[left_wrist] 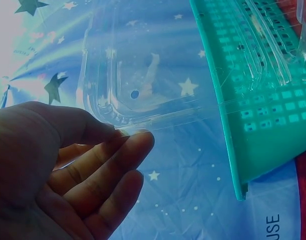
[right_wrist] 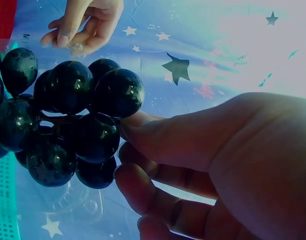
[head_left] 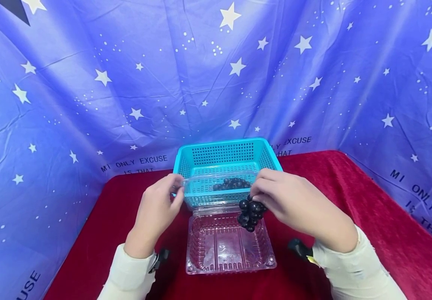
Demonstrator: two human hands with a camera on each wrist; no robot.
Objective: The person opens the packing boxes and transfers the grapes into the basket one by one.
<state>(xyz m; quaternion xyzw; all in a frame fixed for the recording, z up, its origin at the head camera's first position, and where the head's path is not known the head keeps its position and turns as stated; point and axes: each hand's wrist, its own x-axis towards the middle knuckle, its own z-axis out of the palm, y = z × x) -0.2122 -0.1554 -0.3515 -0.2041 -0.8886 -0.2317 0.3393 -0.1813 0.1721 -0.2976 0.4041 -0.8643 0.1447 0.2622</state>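
Note:
A clear plastic clamshell box lies unfolded on the table, its ribbed base [head_left: 230,250] nearest me and its lid [left_wrist: 157,116] raised behind. My left hand [head_left: 159,204] pinches a corner of that lid between thumb and fingers. From my right hand [head_left: 290,198] hangs a bunch of dark grapes [head_left: 251,216], gripped near its top above the base's right back part. Close up in the right wrist view, the grapes [right_wrist: 70,87] look round and shiny. Whether the right fingers also touch the lid cannot be told.
A turquoise plastic basket [head_left: 221,142] with lattice walls stands just behind the box. More dark grapes [head_left: 234,183] lie in it, seen through the clear lid. Red velvety cloth [head_left: 126,216] covers the table. A blue star-patterned curtain [head_left: 186,75] hangs round the back and sides.

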